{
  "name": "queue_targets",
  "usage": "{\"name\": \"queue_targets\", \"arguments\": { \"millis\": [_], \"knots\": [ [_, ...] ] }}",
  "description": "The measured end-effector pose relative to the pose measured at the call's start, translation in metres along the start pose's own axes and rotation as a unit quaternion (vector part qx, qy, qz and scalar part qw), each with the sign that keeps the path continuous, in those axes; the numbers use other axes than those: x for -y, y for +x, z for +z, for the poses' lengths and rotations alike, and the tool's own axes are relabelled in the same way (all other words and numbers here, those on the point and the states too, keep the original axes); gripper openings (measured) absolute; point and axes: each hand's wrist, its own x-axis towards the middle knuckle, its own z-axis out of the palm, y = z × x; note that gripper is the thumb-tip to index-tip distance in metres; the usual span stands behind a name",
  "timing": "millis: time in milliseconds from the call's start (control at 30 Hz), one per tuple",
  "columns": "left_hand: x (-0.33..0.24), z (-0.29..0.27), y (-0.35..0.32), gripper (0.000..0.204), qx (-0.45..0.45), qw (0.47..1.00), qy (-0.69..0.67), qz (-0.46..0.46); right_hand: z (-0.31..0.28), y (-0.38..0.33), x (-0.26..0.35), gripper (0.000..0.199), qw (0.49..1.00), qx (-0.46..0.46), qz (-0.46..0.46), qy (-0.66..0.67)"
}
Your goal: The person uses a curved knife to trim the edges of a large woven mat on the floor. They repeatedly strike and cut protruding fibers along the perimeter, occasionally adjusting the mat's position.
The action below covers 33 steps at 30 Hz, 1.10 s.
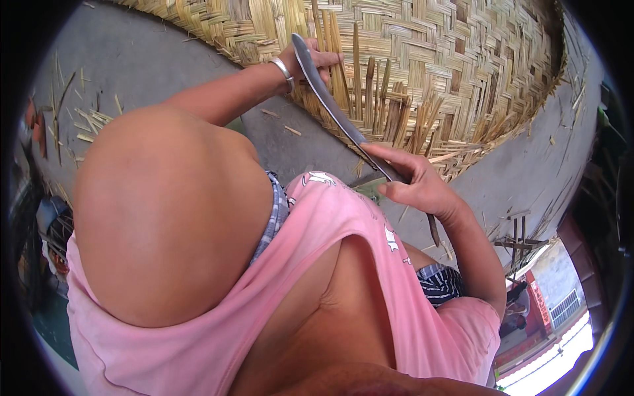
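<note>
A curved knife with a long, narrow dark blade is in my right hand, its handle end sticking out below my palm. The blade slants up and left, its tip passing over my left hand. At the near edge of a woven mat of flat, straw-coloured strips, my left fingers are closed around upright loose strips. More strip ends jut from the weave just right of there, between the blade and the mat's body. Part of my left hand is hidden behind the blade.
Grey concrete floor lies around the mat, scattered with cut strip scraps. My bent knee rises at the left. A small dark wooden frame or stool stands at the right, near a bright opening.
</note>
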Motion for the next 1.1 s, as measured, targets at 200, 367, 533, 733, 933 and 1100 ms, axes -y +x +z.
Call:
{"name": "queue_targets", "arguments": {
  "millis": [200, 367, 533, 733, 933, 1100],
  "knots": [
    [-0.001, 0.013, -0.007, 0.021, -0.112, 0.993, 0.002, 0.030, -0.018, 0.026, -0.004, 0.064, 0.982, -0.131, 0.087, -0.100],
    [0.016, -0.007, -0.016, 0.022, -0.045, 0.993, -0.102, 0.025, -0.025, 0.042, -0.007, 0.062, 0.939, -0.152, 0.055, -0.303],
    [0.010, -0.004, -0.019, 0.024, -0.006, 0.986, -0.165, 0.000, -0.016, 0.064, -0.014, 0.062, 0.899, -0.180, 0.043, -0.397],
    [0.001, -0.002, -0.022, 0.028, -0.026, 0.986, -0.162, -0.023, -0.007, 0.063, -0.011, 0.062, 0.862, -0.203, 0.052, -0.461],
    [0.001, -0.002, -0.011, 0.029, -0.022, 0.990, -0.133, -0.033, -0.007, 0.097, -0.034, 0.060, 0.809, -0.258, 0.012, -0.528],
    [0.004, 0.001, -0.012, 0.026, 0.032, 0.985, -0.160, -0.062, -0.014, 0.120, -0.032, 0.062, 0.785, -0.289, -0.015, -0.548]
  ]
}}
